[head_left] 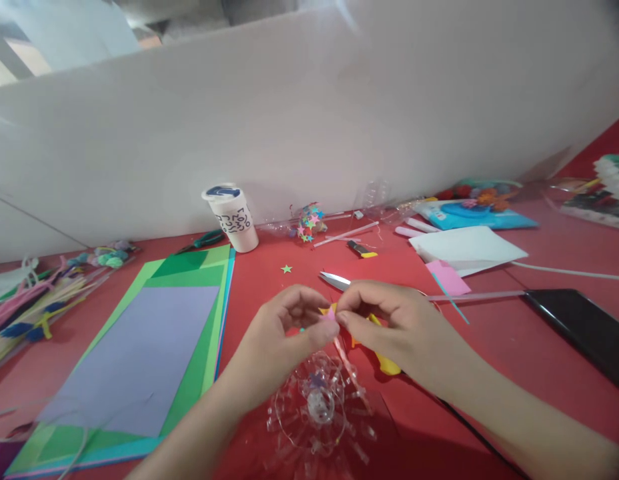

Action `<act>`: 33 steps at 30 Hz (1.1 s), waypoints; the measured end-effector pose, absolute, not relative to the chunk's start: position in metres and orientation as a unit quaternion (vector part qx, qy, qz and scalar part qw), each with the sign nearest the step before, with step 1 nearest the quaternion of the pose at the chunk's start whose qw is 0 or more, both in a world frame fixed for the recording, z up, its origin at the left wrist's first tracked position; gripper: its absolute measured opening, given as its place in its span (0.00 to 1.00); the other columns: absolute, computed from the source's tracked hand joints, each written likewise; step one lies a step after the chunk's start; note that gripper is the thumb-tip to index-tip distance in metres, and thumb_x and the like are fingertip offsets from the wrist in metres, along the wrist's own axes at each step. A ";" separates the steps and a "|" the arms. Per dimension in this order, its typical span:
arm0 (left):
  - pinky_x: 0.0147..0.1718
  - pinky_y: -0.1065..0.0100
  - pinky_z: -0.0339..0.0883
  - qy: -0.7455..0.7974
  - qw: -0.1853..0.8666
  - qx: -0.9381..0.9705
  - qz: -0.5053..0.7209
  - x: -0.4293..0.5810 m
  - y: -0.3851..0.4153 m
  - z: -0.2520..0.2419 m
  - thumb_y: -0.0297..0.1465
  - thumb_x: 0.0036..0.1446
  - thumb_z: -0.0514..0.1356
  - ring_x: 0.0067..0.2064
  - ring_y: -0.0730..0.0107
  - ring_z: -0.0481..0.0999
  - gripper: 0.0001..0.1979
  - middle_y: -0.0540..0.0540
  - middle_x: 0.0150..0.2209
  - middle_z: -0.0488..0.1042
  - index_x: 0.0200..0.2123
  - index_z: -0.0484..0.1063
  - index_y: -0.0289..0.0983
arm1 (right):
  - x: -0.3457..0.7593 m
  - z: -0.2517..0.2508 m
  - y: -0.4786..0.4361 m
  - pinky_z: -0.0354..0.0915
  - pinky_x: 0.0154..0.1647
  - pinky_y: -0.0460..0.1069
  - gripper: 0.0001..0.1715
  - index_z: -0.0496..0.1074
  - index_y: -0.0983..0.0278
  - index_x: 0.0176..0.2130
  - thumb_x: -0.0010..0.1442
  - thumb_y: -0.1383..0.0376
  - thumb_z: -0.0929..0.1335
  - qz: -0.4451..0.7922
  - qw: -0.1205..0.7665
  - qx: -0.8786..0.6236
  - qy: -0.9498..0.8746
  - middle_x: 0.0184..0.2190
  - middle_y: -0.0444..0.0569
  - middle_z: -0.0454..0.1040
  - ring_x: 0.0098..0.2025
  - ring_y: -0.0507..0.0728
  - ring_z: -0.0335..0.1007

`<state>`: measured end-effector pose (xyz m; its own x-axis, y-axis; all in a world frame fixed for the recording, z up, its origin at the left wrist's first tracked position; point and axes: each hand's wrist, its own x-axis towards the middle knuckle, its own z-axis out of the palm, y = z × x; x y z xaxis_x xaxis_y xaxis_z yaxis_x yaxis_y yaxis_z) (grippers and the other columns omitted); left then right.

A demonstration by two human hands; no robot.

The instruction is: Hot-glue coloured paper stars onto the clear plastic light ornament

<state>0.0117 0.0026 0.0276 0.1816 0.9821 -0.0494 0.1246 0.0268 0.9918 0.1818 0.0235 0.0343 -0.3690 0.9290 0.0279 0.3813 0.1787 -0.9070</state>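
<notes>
A small pink star [331, 313] is pinched between the thumb and fingers of my left hand [285, 339], with some yellow showing behind it. At the star's right edge, the thumb and forefinger of my right hand [395, 321] are pressed together; what they grip is hidden. Below my hands sits a clear plastic piece with radiating strips and thin wire [320, 405]. A pinkish stick [347, 363] slants down from the star towards it. Scissors [388, 364] with yellow handles lie partly under my right hand, their blade pointing beyond it.
On the left lie coloured paper sheets [134, 347] and pipe cleaners [37, 310]. A white cup [233, 219] stands at the back, near a bunch of small stars [310, 223] and a cutter [361, 249]. White paper [469, 248] and a black phone [584, 333] lie right.
</notes>
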 end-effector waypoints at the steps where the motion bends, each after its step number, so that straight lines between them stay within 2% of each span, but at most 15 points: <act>1: 0.31 0.72 0.64 0.488 0.534 0.553 0.413 0.014 0.002 0.027 0.33 0.51 0.63 0.28 0.76 0.70 0.06 0.54 0.26 0.71 0.30 0.69 0.38 | 0.182 0.034 0.024 0.54 0.17 0.43 0.08 0.67 0.61 0.24 0.54 0.65 0.64 0.426 0.309 -0.469 -0.709 0.17 0.38 0.64 0.17 0.47 0.56; 3: 0.30 0.72 0.64 0.490 0.543 0.545 0.409 0.014 0.004 0.027 0.31 0.49 0.62 0.26 0.77 0.70 0.05 0.54 0.23 0.70 0.27 0.68 0.38 | 0.182 0.034 0.024 0.55 0.20 0.44 0.10 0.68 0.62 0.24 0.56 0.64 0.64 0.395 0.307 -0.469 -0.728 0.20 0.39 0.67 0.21 0.48 0.60; 5: 0.29 0.71 0.65 0.516 0.503 0.562 0.406 0.005 0.012 0.024 0.33 0.48 0.62 0.25 0.75 0.70 0.06 0.53 0.22 0.71 0.26 0.68 0.37 | 0.184 0.035 0.025 0.57 0.24 0.45 0.12 0.70 0.62 0.24 0.57 0.62 0.64 0.373 0.310 -0.464 -0.741 0.22 0.42 0.70 0.24 0.50 0.63; 8: 0.31 0.68 0.66 0.627 0.313 0.585 0.408 -0.024 0.035 0.012 0.34 0.46 0.61 0.27 0.71 0.72 0.06 0.52 0.23 0.71 0.27 0.68 0.38 | 0.186 0.035 0.027 0.59 0.26 0.45 0.13 0.71 0.62 0.26 0.59 0.60 0.63 0.378 0.313 -0.466 -0.736 0.23 0.42 0.71 0.25 0.50 0.65; 10: 0.35 0.65 0.67 0.660 0.264 0.568 0.415 -0.046 0.051 0.001 0.32 0.47 0.59 0.32 0.68 0.75 0.07 0.48 0.28 0.73 0.30 0.67 0.37 | 0.186 0.035 0.028 0.59 0.26 0.45 0.13 0.71 0.62 0.26 0.59 0.61 0.63 0.387 0.308 -0.468 -0.732 0.23 0.42 0.71 0.26 0.50 0.65; 13: 0.37 0.65 0.68 0.674 0.251 0.576 0.389 -0.067 0.063 -0.010 0.28 0.41 0.60 0.43 0.61 0.76 0.18 0.43 0.41 0.75 0.40 0.67 0.37 | 0.186 0.033 0.029 0.59 0.26 0.45 0.13 0.71 0.62 0.26 0.59 0.61 0.63 0.382 0.299 -0.467 -0.739 0.25 0.43 0.72 0.26 0.50 0.65; 14: 0.37 0.65 0.68 0.674 0.248 0.588 0.372 -0.069 0.062 -0.011 0.29 0.42 0.60 0.43 0.61 0.76 0.16 0.43 0.40 0.76 0.39 0.69 0.37 | 0.186 0.033 0.029 0.59 0.26 0.45 0.13 0.71 0.62 0.26 0.58 0.61 0.63 0.379 0.298 -0.467 -0.742 0.25 0.43 0.72 0.26 0.50 0.64; 16: 0.35 0.65 0.66 0.670 0.251 0.617 0.326 -0.066 0.058 -0.009 0.33 0.47 0.58 0.35 0.64 0.76 0.07 0.47 0.31 0.76 0.30 0.71 0.37 | 0.186 0.032 0.030 0.57 0.24 0.45 0.14 0.70 0.62 0.25 0.58 0.60 0.63 0.373 0.295 -0.472 -0.743 0.23 0.42 0.70 0.24 0.50 0.62; 19: 0.31 0.65 0.64 0.660 0.251 0.656 0.266 -0.055 0.050 -0.008 0.36 0.53 0.54 0.27 0.66 0.73 0.12 0.50 0.22 0.73 0.23 0.71 0.38 | 0.186 0.029 0.031 0.54 0.21 0.45 0.19 0.66 0.62 0.21 0.60 0.56 0.62 0.373 0.285 -0.480 -0.741 0.18 0.41 0.64 0.20 0.49 0.59; 20: 0.31 0.66 0.63 0.657 0.245 0.667 0.253 -0.051 0.049 -0.010 0.34 0.53 0.54 0.28 0.66 0.73 0.11 0.50 0.23 0.73 0.24 0.71 0.38 | 0.186 0.028 0.031 0.54 0.21 0.45 0.18 0.66 0.62 0.23 0.60 0.57 0.61 0.370 0.291 -0.482 -0.739 0.18 0.41 0.64 0.20 0.49 0.59; 22: 0.34 0.65 0.63 0.648 0.228 0.688 0.234 -0.046 0.050 -0.017 0.31 0.51 0.55 0.33 0.65 0.74 0.07 0.48 0.28 0.75 0.26 0.73 0.38 | 0.187 0.026 0.033 0.59 0.24 0.45 0.11 0.70 0.61 0.34 0.60 0.61 0.61 0.356 0.314 -0.480 -0.738 0.22 0.41 0.70 0.22 0.50 0.64; 24: 0.37 0.65 0.64 0.639 0.213 0.706 0.221 -0.042 0.052 -0.026 0.28 0.51 0.56 0.36 0.64 0.74 0.07 0.47 0.33 0.75 0.29 0.74 0.38 | 0.188 0.023 0.036 0.62 0.26 0.45 0.13 0.68 0.60 0.44 0.60 0.64 0.59 0.316 0.306 -0.490 -0.752 0.28 0.44 0.75 0.25 0.51 0.69; 25: 0.38 0.65 0.64 0.633 0.207 0.714 0.215 -0.041 0.053 -0.029 0.27 0.51 0.56 0.36 0.64 0.73 0.07 0.46 0.34 0.74 0.31 0.75 0.38 | 0.189 0.022 0.038 0.61 0.25 0.46 0.14 0.68 0.60 0.44 0.61 0.64 0.59 0.286 0.271 -0.502 -0.770 0.28 0.44 0.76 0.24 0.51 0.69; 29: 0.42 0.64 0.65 0.605 0.194 0.748 0.195 -0.039 0.055 -0.039 0.26 0.51 0.57 0.39 0.65 0.73 0.07 0.45 0.35 0.72 0.32 0.75 0.37 | 0.192 0.015 0.043 0.51 0.20 0.47 0.15 0.71 0.61 0.28 0.60 0.58 0.62 0.165 0.107 -0.538 -0.820 0.20 0.46 0.74 0.21 0.55 0.67; 33: 0.41 0.62 0.65 0.609 0.179 0.749 0.192 -0.035 0.055 -0.044 0.26 0.52 0.57 0.37 0.64 0.71 0.04 0.45 0.32 0.71 0.27 0.72 0.36 | 0.191 0.007 0.045 0.46 0.20 0.48 0.12 0.69 0.61 0.25 0.57 0.61 0.64 0.135 0.081 -0.534 -0.831 0.20 0.47 0.73 0.22 0.56 0.66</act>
